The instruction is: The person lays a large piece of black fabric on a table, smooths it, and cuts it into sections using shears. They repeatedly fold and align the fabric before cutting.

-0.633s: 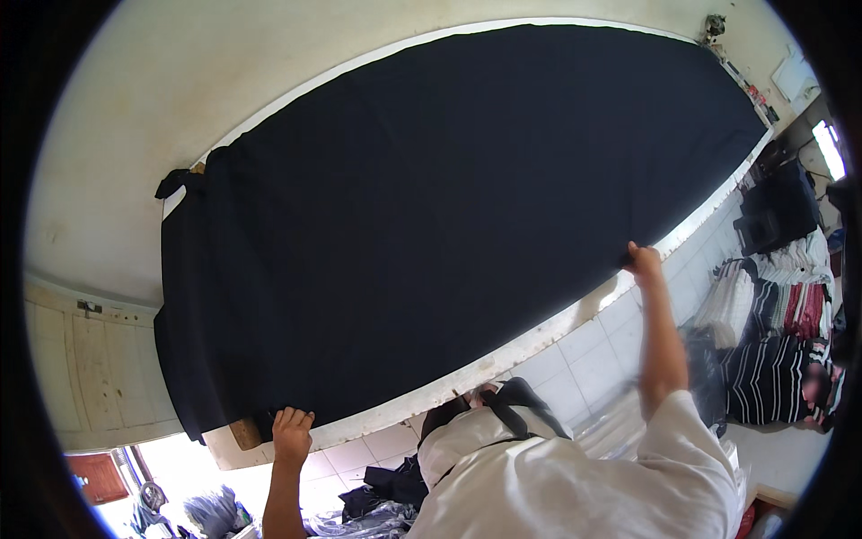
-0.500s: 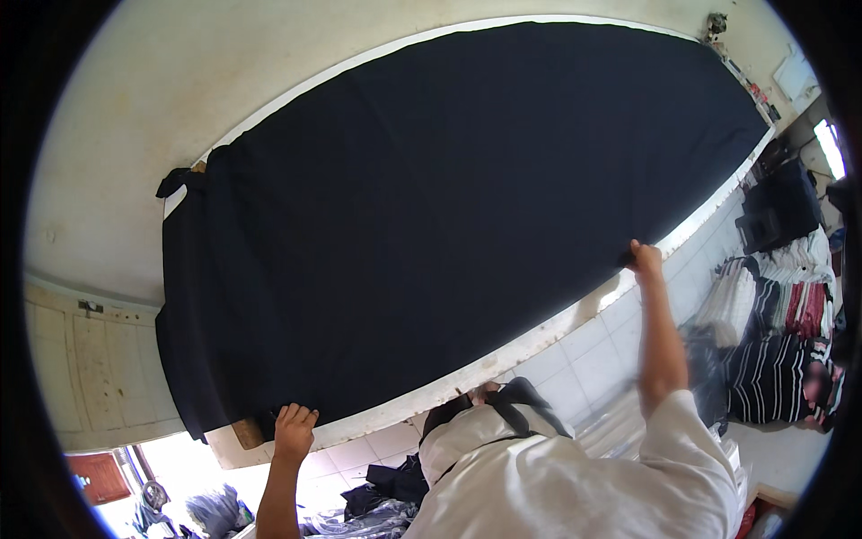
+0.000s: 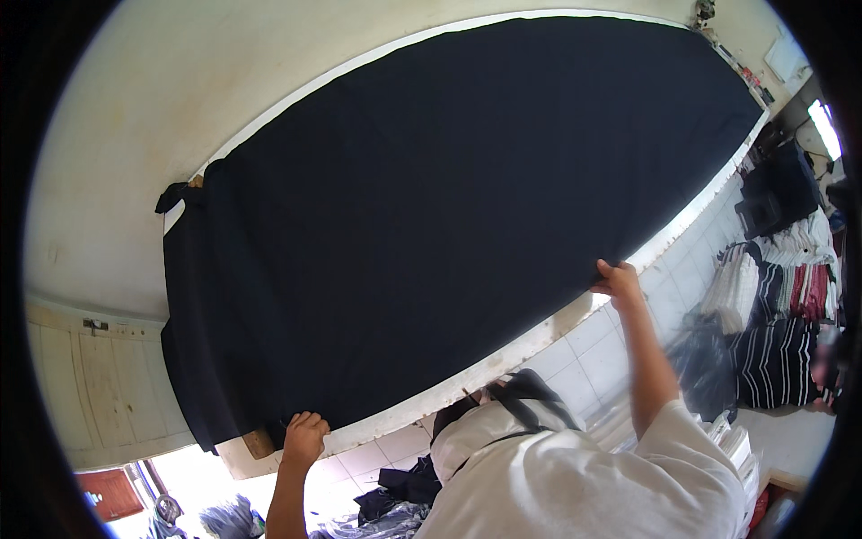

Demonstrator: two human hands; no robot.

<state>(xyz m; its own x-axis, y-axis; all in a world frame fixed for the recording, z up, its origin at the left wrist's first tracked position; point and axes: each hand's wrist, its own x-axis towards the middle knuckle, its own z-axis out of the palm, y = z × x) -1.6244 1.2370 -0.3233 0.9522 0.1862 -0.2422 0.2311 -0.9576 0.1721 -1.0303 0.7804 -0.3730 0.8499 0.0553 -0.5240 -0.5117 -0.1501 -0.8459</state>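
A wide sheet of dark navy or black fabric (image 3: 467,207) covers most of a long white table (image 3: 467,382). Along the near edge at the left, my left hand (image 3: 305,437) is closed on the fabric's edge, its fingertips curled over the cloth. Farther right on that same edge, my right hand (image 3: 618,280) grips the cloth between thumb and fingers. Beside my left hand a brown wooden piece (image 3: 259,443) sticks out from under the fabric. At the left end the cloth lies in thicker folds and hangs over the table's end.
A pale wall (image 3: 108,198) runs along the far side, with a cream wooden door (image 3: 99,377) at the left. To the right are stacked striped garments (image 3: 777,359) and a black chair-like object (image 3: 779,190). Dark cloth and plastic (image 3: 400,494) lie on the tiled floor.
My right hand has slid left and nearer along the fabric's edge. My left hand appears slightly farther right. The whole view has shifted a little.
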